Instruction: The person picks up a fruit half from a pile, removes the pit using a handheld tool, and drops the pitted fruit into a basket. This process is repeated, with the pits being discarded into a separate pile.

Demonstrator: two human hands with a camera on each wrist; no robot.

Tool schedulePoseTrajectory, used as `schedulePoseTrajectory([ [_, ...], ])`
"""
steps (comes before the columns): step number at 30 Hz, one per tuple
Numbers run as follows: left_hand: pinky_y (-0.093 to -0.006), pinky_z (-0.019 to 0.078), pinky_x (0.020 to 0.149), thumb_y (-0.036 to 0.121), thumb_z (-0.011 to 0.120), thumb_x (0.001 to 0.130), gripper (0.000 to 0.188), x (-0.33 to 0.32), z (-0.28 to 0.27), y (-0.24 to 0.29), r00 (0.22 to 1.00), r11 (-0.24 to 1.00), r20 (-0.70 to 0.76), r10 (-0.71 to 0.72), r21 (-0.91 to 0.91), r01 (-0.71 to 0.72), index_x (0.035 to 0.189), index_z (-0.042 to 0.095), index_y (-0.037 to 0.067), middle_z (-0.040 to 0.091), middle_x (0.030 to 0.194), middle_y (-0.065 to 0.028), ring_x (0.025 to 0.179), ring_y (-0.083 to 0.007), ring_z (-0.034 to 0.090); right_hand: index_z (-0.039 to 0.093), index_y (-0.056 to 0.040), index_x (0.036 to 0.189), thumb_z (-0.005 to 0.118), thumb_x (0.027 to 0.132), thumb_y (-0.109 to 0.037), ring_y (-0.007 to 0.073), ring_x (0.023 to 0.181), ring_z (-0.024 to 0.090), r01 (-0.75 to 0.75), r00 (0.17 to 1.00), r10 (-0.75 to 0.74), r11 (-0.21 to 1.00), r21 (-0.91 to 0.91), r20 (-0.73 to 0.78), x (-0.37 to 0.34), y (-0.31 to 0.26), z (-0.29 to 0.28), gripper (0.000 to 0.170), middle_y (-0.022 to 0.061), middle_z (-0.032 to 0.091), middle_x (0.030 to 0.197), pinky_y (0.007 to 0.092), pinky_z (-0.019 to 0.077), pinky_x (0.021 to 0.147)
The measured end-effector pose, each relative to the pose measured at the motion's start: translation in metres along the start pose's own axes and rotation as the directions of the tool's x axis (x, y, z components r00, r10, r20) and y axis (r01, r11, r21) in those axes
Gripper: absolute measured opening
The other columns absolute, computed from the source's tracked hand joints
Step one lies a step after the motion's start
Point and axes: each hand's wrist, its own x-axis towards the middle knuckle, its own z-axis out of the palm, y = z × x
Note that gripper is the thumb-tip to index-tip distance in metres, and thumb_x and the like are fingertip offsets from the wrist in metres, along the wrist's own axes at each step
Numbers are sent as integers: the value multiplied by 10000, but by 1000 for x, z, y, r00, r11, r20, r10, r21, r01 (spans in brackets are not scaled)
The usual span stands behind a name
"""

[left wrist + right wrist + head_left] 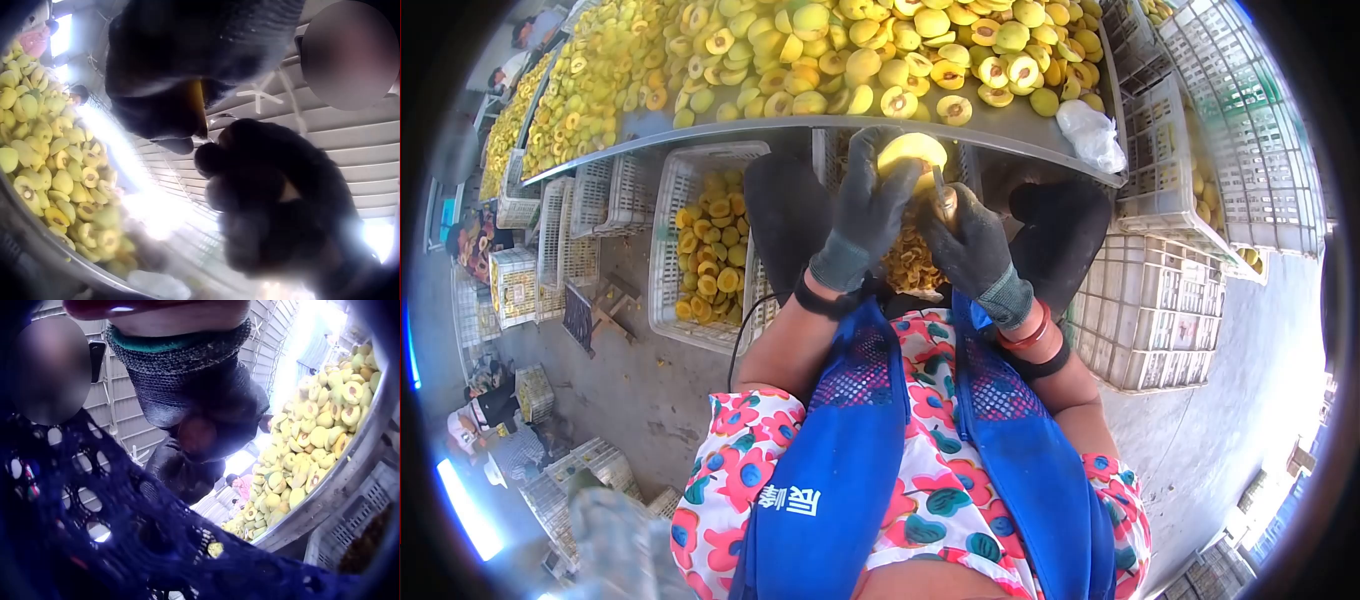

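Observation:
My left hand [868,200], in a dark grey knit work glove, holds a yellow peach half [913,152] just in front of the tray's edge. The gloved right hand [972,240] grips the wooden handle [946,206] of a small metal-bladed tool [938,180], whose blade is right at the peach's flesh. In the left wrist view, a sliver of yellow peach [199,103] shows under the left fingers, and a thin curved metal edge [222,117] stands out from the right hand. The right wrist view shows the handle's round end [197,434] within the glove; the peach is hidden there.
A metal tray [790,121] heaped with peach halves [810,60] spans the front, with a crumpled plastic bag [1090,135] at its right corner. Brown scraps [912,262] lie between my knees. A white crate of halves [662,240] is at left; stacked crates [1145,310] stand right.

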Motion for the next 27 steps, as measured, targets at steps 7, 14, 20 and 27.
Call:
schedulePoseTrajectory([
  [7,-335,430,913,226,423,958,411,-6,1,-13,985,985,87,146,80,-153,1272,400,-38,503,1165,-169,1049,-240,535,526,13,980,642,825,-118,377,782,634,-77,997,78,979,191,1,-1,9,12,234,222,622,819,382,478,638],
  [14,-353,392,964,163,445,944,404,-9,7,-16,977,971,53,207,111,-212,1286,388,-45,455,1223,-193,1119,-276,486,533,20,1008,607,849,-103,381,801,633,-22,999,25,987,157,-19,2,7,17,214,236,626,848,380,477,660],
  [20,-369,381,982,146,438,947,421,-9,4,-15,960,951,72,271,136,-279,1308,357,-56,439,1251,-219,1142,-296,474,546,17,1045,585,876,-99,254,826,647,-191,980,158,909,370,117,5,1,16,209,170,655,887,344,486,727],
  [27,-377,390,977,143,439,950,430,-11,5,-15,947,929,84,310,187,-320,1315,335,-62,452,1246,-228,1131,-309,490,554,10,1074,559,898,-98,131,822,602,-230,968,159,872,433,196,5,5,15,207,69,645,894,285,487,731],
])
